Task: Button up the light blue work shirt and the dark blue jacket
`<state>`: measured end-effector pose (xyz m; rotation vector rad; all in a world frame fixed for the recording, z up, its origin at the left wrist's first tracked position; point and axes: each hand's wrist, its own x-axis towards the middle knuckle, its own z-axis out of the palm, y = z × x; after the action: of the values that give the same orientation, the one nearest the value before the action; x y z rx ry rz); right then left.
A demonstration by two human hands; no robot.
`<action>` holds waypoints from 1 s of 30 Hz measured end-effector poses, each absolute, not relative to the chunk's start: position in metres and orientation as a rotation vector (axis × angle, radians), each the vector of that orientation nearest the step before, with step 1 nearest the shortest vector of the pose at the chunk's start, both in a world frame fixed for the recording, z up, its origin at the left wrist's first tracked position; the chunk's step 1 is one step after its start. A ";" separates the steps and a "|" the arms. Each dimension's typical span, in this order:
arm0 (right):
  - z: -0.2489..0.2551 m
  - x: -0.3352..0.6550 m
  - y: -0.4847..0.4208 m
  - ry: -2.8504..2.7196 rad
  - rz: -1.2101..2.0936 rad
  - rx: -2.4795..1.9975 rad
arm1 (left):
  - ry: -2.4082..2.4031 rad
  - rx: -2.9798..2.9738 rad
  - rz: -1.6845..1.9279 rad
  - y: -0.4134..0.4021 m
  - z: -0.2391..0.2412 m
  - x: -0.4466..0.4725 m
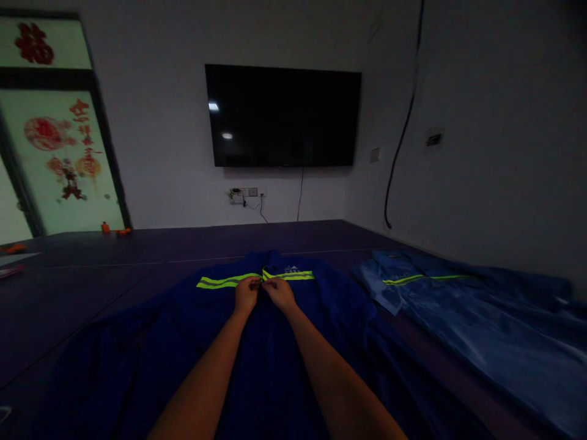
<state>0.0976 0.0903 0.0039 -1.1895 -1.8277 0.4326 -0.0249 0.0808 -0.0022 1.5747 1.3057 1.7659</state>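
A dark blue work jacket point(192, 342) lies spread on the table, front side up, its collar away from me and sleeves out to both sides. Yellow-green reflective strips with a grey middle cross its chest, and a small pale logo sits above the right one. At the front opening, level with the strips, my left hand point(247, 294) pinches one edge of the jacket. My right hand point(280, 293) is closed on the other edge, the fingertips of both hands nearly meeting. Whatever small fastening lies between the fingers is too dark to make out.
To the right lies a lighter blue garment point(481, 318) with a thin yellow-green strip. The dark purple table point(183, 247) reaches the wall, where a television point(284, 116) hangs above sockets. Small orange objects point(123, 232) stand at the far left, near a glass door point(59, 159).
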 end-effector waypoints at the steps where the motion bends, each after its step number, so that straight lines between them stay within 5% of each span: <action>1: 0.005 0.098 0.090 -1.833 0.429 -1.181 | 1.283 1.549 1.769 0.081 -0.003 -0.025; 30: 0.011 0.097 0.081 -1.827 0.331 -1.260 | 1.092 1.311 1.722 0.077 0.000 -0.024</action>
<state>0.0966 0.0810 0.0108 -1.2601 -1.8271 0.3307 -0.0236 0.0773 0.0004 1.3112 1.0919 1.7220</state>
